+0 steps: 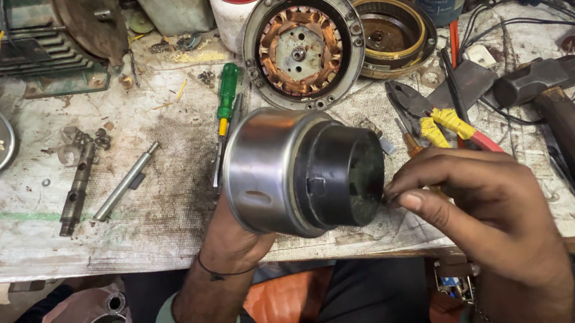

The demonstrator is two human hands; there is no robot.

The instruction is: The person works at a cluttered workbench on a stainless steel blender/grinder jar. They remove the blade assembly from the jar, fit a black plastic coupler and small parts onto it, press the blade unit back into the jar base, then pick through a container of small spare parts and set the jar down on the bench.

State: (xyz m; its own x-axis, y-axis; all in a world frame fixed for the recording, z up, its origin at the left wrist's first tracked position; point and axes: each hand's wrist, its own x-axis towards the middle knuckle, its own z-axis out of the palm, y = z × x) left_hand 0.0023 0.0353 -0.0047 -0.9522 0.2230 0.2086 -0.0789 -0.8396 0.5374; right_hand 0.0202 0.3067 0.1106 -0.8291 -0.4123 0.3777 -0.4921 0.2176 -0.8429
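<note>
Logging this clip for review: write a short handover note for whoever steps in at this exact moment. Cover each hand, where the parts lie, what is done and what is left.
Left hand: grips the metal drum housing from below, above the bench edge.
Right hand: fingertips at the rim of the black insert seated in the housing's open end.
On the bench: copper-wound stator, green screwdriver, yellow-handled pliers, hammer, shaft.
Done: motor lies dismantled. Left: insert not released; parts unassembled.

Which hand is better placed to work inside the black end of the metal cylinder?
The right hand: its fingertips already touch the rim of the black end. The left hand holds the metal cylinder from below and supports it.
</note>
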